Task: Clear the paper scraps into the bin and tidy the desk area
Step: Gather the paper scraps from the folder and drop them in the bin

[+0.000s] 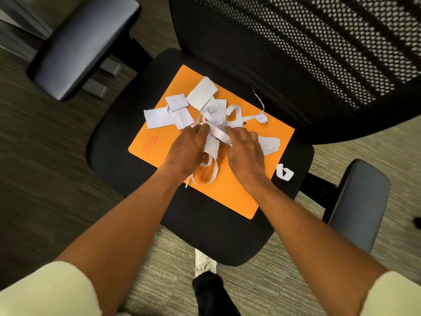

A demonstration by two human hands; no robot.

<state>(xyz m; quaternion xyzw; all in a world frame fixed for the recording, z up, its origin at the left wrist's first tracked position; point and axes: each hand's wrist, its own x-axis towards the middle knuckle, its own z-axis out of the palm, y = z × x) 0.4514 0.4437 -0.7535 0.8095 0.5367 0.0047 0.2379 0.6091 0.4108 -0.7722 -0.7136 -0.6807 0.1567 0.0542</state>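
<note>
1. A black mesh-backed office chair (pixel 227 236) stands on carpet.
2. An orange folder (pixel 230 197) lies flat on its seat.
3. White paper scraps (pixel 202 94) are heaped on the folder.
4. The left hand (pixel 184 147) and right hand (pixel 246 149) rest on the heap, fingers curled round strips.
5. One stray scrap (pixel 284 172) lies on the seat beside the folder.

Orange folder (pixel 173 153) on the chair seat (pixel 127 124) bore small red printed lines near its left edge, too blurred to read, faint ruled red lines near its middle, no legible words, no readable text, numbers or brands elsewhere in view
</note>
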